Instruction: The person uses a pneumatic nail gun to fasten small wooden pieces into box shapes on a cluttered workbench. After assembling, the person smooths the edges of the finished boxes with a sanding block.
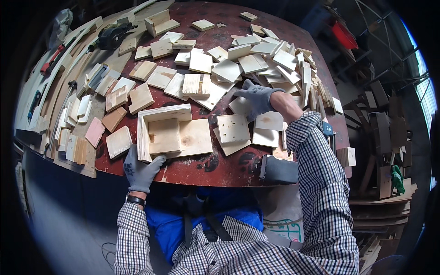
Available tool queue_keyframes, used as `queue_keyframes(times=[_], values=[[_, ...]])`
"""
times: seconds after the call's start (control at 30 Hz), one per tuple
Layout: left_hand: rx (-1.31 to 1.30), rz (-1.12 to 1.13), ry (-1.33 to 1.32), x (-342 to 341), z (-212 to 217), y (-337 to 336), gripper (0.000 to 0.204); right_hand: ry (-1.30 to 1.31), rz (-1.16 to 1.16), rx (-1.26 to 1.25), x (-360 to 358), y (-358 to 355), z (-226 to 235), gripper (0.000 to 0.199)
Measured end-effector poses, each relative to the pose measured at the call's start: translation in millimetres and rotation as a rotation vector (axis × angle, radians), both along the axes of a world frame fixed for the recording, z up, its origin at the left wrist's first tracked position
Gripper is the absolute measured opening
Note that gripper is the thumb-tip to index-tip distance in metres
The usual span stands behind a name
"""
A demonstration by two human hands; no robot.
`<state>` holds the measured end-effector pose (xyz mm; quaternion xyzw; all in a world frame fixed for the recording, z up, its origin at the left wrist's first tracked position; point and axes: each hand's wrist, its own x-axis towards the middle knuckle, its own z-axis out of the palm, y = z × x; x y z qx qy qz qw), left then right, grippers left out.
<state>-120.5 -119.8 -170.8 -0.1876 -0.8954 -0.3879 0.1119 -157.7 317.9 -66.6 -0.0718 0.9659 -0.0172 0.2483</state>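
Observation:
My left hand (141,170), in a grey glove, grips the near left corner of an L-shaped wooden assembly (164,113). Its fingers lie along the outer left side and the thumb is at the front edge. Inside the L's corner lies a smaller board (165,135), on top of a wider flat board (197,137). My right hand (259,98), also gloved, reaches over a heap of loose wooden pieces (227,70), its fingers apart and no piece visibly lifted. Its fingertips are close to pale boards; whether they touch is unclear. Close to this hand lies a square board with small holes (233,128).
A black block-shaped object (278,169) lies at the table's front edge, beside my right sleeve. More wood blocks (117,97) cover the left side, with a black power tool (114,36) and a red-handled tool (46,66) beyond. Stacked boards (380,213) stand at the right.

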Motion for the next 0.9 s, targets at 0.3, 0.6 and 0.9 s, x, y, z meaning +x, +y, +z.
queue_keyframes(times=[0.3,0.6,0.9], values=[[0.032,0.005,0.074,-1.6,-4.7,1.2,0.059,0.476,-0.265,-0.705,27.9,35.3,47.1,0.029],[0.036,0.018,0.065,-3.2,-10.9,2.4,0.061,0.488,0.070,-1.209,67.5,17.3,56.9,0.039],[0.060,0.036,0.025,0.9,-2.7,0.8,0.058,0.809,0.135,0.069,64.9,18.1,19.5,0.022]])
